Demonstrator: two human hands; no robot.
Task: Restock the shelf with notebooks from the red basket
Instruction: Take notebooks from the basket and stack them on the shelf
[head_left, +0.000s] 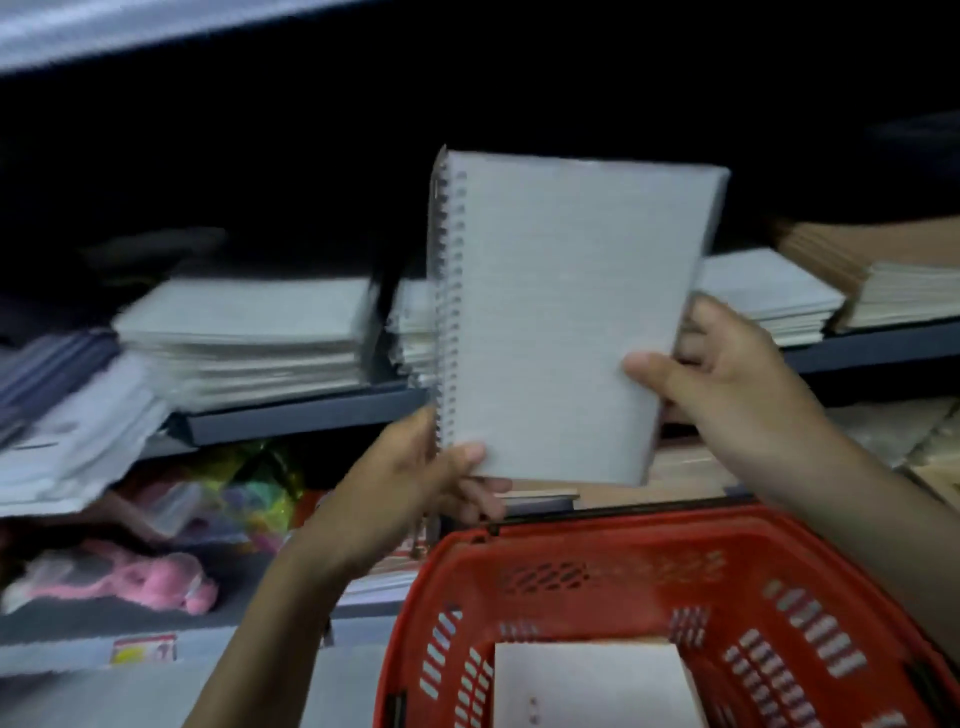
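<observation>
Now our left hand (415, 483) pinches the bottom left corner of a spiral notebook (561, 312), held upright before the shelf (311, 415). Our right hand (727, 379) grips its right edge, thumb on the cover. Lower right, the red basket (779, 571) holds a second notebook (587, 680).

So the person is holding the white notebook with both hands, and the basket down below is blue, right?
Not quite. The basket is red, not blue, as the head view shows. The rest is right: the left hand and the right hand both hold the white notebook, and the basket is down below it.
</observation>
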